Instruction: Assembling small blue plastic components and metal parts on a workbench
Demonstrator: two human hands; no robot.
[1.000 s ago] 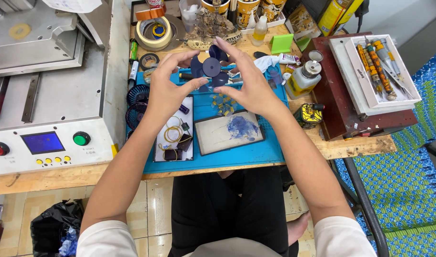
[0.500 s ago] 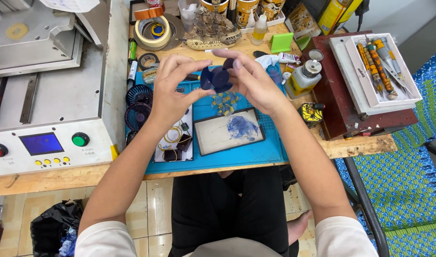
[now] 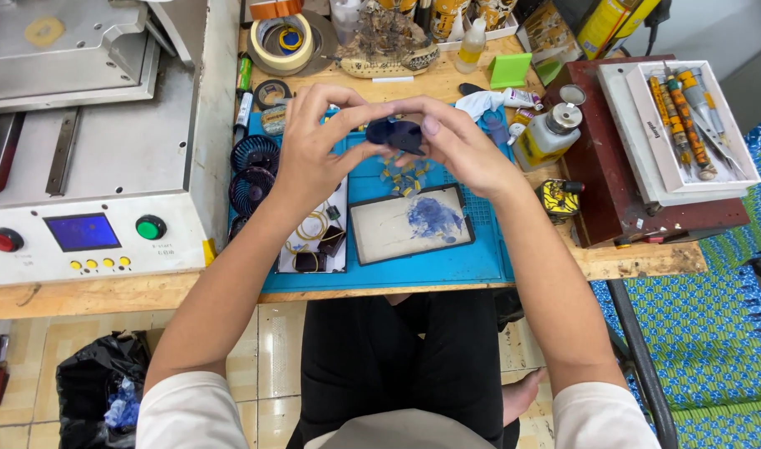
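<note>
A: Your left hand (image 3: pixel 314 154) and right hand (image 3: pixel 467 150) now pinch the dark part (image 3: pixel 397 133) between closed fingertips

B: Yes, you've drawn it nearer, above the mat (image 3: pixel 480 258)

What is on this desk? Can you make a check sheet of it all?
Surface: blue mat on a wooden bench.
Job's things: small dark blue part, held up over the mat by both hands.
Clutter: tape rolls, two small fans, tray of small parts, blue-stained pad, bottle, tool tray.
Hands: left hand and right hand both pinch the part.
Cables: nothing seen.
Surroundings: grey machine with buttons and a screen; black bag on the tiled floor.
</note>
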